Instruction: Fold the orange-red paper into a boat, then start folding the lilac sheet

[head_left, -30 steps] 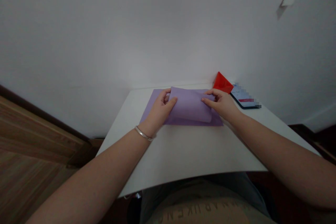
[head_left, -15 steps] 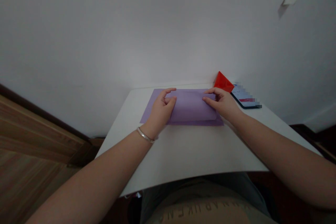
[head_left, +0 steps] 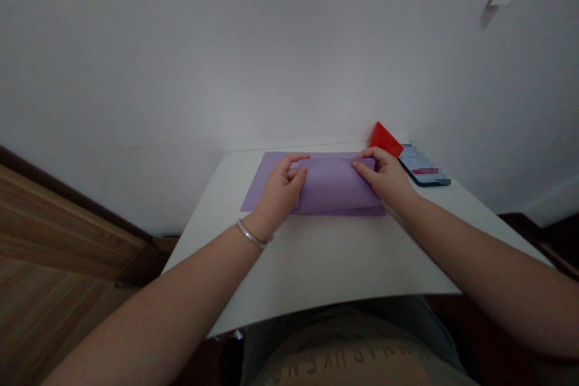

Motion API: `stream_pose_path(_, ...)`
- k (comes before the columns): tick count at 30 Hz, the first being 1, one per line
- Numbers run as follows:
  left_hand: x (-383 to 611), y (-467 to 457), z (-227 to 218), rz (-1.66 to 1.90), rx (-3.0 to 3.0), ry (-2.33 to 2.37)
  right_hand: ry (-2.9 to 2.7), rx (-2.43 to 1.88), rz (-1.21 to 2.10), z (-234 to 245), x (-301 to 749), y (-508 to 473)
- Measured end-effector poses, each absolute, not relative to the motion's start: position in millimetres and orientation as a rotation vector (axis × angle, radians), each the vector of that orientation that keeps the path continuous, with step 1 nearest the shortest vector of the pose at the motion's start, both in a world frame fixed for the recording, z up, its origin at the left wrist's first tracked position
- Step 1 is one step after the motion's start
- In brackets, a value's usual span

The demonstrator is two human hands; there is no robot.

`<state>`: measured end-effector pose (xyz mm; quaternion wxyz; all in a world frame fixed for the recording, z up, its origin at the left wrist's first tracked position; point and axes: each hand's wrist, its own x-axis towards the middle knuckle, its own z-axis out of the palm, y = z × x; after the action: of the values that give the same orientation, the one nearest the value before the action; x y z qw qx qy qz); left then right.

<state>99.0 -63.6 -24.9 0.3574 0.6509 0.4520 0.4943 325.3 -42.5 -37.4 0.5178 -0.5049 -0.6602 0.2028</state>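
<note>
White table: purple paper, phone

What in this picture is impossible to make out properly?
- Phone screen, head view: pixelated into blocks, so its content is unreadable.
- Folded purple sheet, head view: the left hand and right hand hide parts of it, including its folded edges there.
- Shirt lettering, head view: cut off by the bottom picture edge and too dim to read.

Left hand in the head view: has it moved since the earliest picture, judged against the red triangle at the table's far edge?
Yes, rightward: the left hand now sits closer to the red triangle than it did in the earliest picture.
</note>
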Motion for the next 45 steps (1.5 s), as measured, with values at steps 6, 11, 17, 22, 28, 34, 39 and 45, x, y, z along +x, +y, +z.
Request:
stream_pose_path(6, 99.3, -64.5, -23.7, 1.287, 1.717, 1.181, -1.584, -1.230, 0.457, -34.6, 323.8, -44.4)
stream_pose_path(11, 99.3, -65.4, -23.6, 1.310, 1.716, 1.199, -1.583, -1.306, 0.438, -32.1, 323.2, -46.7)
stream_pose_path(17, 99.9, -67.1, -23.0, 1.370, 1.628, 1.218, -1.592, -1.264, 0.491, -32.5, 322.6, -46.9)
stream_pose_path(22, 99.4, -65.7, -23.2, 1.428, 1.634, 1.221, -1.603, -1.197, 0.541, -35.3, 323.1, -46.2)
stream_pose_path(28, 99.0, -65.0, -23.7, 1.464, 1.642, 1.230, -1.557, -1.184, 0.656, -37.0, 323.2, -45.3)
stream_pose_path(34, 99.3, -66.4, -22.8, 1.446, 1.625, 1.226, -1.518, -1.197, 0.718, -34.7, 321.6, -46.0)
stream_pose_path(39, 97.7, -64.3, -24.8, 1.431, 1.628, 1.321, -1.519, -1.237, 0.651, -38.2, 324.2, -42.4)
stream_pose_path(45, 90.2, -50.2, -33.3, 1.325, 1.724, 1.417, -1.565, -1.313, 0.633, -44.0, 329.7, -36.8)
